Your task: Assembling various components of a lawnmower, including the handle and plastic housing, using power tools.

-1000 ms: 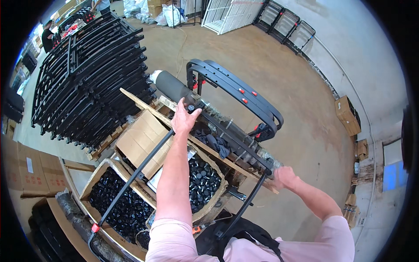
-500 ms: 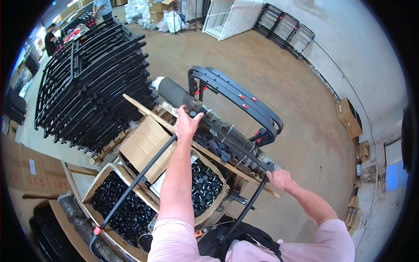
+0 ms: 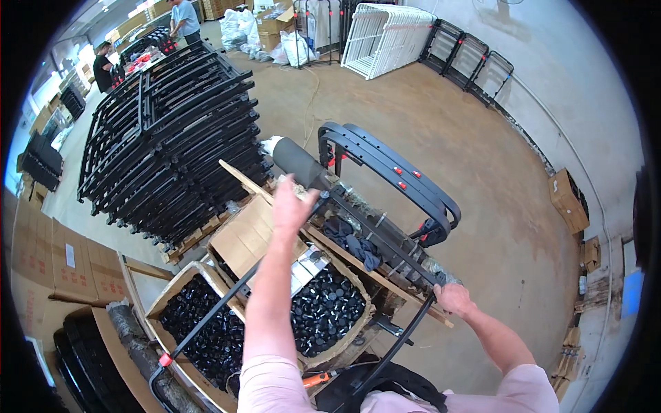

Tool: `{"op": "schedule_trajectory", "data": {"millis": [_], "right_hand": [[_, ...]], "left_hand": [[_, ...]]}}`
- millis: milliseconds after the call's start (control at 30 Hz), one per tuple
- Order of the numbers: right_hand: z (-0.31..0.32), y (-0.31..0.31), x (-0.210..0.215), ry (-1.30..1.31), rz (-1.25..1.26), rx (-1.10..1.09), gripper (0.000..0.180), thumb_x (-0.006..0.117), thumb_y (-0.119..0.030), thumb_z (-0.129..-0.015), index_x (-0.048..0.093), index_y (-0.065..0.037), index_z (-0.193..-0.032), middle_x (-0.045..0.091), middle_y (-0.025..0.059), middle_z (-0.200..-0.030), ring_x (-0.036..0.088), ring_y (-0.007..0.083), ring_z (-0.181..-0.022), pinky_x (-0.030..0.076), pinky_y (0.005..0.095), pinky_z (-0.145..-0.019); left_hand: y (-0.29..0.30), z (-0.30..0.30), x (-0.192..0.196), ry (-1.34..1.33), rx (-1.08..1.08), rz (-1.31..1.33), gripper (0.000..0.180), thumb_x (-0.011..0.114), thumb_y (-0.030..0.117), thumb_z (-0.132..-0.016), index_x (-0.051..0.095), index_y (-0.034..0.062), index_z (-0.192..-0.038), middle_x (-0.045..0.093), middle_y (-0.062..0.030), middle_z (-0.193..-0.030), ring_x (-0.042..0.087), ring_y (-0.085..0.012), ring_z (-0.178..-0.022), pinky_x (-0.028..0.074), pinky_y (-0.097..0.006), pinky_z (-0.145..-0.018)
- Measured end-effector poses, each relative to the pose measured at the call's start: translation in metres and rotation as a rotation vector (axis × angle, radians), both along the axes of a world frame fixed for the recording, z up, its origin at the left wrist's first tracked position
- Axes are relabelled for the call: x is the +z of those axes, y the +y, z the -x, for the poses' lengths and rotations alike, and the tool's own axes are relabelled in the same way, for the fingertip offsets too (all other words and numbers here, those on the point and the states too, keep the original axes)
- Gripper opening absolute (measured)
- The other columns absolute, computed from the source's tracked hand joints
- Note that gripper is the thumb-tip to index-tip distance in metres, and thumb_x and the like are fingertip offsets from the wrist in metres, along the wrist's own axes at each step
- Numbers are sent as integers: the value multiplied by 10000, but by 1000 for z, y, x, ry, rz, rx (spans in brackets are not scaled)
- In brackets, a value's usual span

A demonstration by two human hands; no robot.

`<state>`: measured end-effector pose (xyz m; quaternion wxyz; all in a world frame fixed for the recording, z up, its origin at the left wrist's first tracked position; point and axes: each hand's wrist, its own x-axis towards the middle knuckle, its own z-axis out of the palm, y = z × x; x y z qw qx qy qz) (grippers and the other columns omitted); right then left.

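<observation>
A black metal tube frame (image 3: 382,242) lies across a rough bench beam, its two long legs running back toward me. My right hand (image 3: 453,299) is closed round its right corner. At the left corner my left hand (image 3: 292,205) is slightly blurred, with fingers and thumb apart, beside a round dark knob or cap (image 3: 324,195). Below my left forearm, one open carton (image 3: 372,303) holds many small black caps, and another carton (image 3: 153,313) to its left holds more. A red clip (image 3: 165,360) sits on the frame's left leg.
Curved black frames with red clips (image 3: 396,170) stand beyond the bench. A grey padded roller (image 3: 295,160) is at the bench's far end. Tall stacked black frames (image 3: 169,138) rise at left. An orange-handled tool (image 3: 316,379) lies near my body. Two people (image 3: 184,19) work far off.
My left hand has lifted off the frame's left corner, its fingers spreading. The right hand still grips the right corner. The whole view has shifted, so the scene appears lower and further right.
</observation>
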<state>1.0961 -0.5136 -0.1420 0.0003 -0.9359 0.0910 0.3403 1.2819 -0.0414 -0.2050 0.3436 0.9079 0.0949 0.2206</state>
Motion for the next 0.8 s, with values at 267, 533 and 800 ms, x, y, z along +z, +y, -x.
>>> {"op": "schedule_trajectory", "data": {"millis": [267,533,800], "right_hand": [[-2,-8,-13,-60,-9,46,689,372,-486,-1086,778,53,-947,764,278,-970,734,451,-1012,555,561,-969],[14,-17,17,-272,-13,523,499,554,-439,-1024,749,10,-925,772,240,-929,759,420,-931,577,536,-876],[-46,39,20,73,243,1011,207,659,-249,-904,762,-85,-830,782,180,-911,775,351,-893,609,493,-781]], "left_hand": [[87,19,5,163,577,3,423,666,343,-1024,626,35,-1311,685,-203,-1228,693,-377,-1097,559,-458,-939],[66,272,-3,-38,-15,-251,160,695,134,-971,688,27,-1091,714,-201,-984,692,-416,-916,553,-503,-788],[-66,580,49,349,238,22,157,723,189,-943,722,54,-862,713,-175,-800,696,-385,-752,525,-492,-696]]}}
